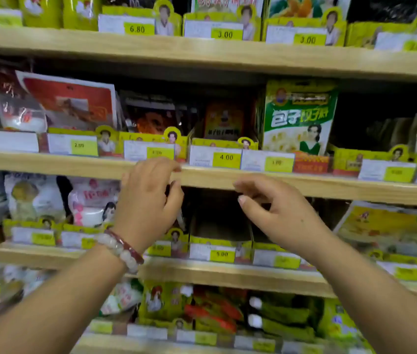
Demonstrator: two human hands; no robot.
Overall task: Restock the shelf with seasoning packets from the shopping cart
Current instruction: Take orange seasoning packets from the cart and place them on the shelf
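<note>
Both hands at shelf [227, 178] | left hand [146, 203] pinching thin packet (blurred) [180, 215] | right hand [276, 213] grip loosely spread

Green-and-white seasoning packet [299, 118] upright on the wooden shelf [304, 185], text blurred

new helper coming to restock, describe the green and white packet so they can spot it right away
Find the wooden shelf level with the raised hands. Right of the 4.00 price tag stands the green and white packet, upright in its yellow display box. It is the tallest, brightest packet there; its neighbours sit low and dark.
</note>
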